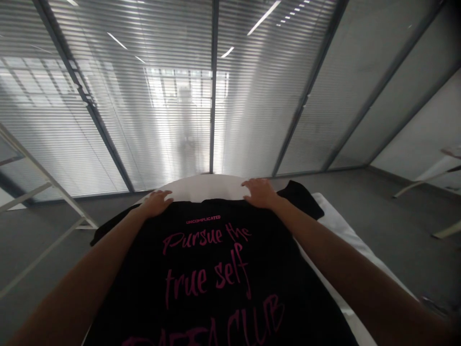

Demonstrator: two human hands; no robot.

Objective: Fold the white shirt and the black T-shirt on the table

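Note:
A black T-shirt (212,269) with pink lettering lies spread out, its collar end away from me, over a white-covered board (216,185) with a rounded far end. My left hand (156,203) rests on the shirt's left shoulder, fingers stretched toward the neckline. On the opposite shoulder lies my right hand (260,193), its fingers apart and pointing inward. Both hands touch the cloth near the collar. One short sleeve (301,199) hangs out past the board on the right, and the other sleeve is partly hidden behind my left forearm.
Behind the board stands a glass partition with blinds (173,120) and dark frame bars, with a faint reflected figure in it. A pale metal frame (50,182) stands at left. Pale furniture legs (425,182) show at right on the grey floor (382,211).

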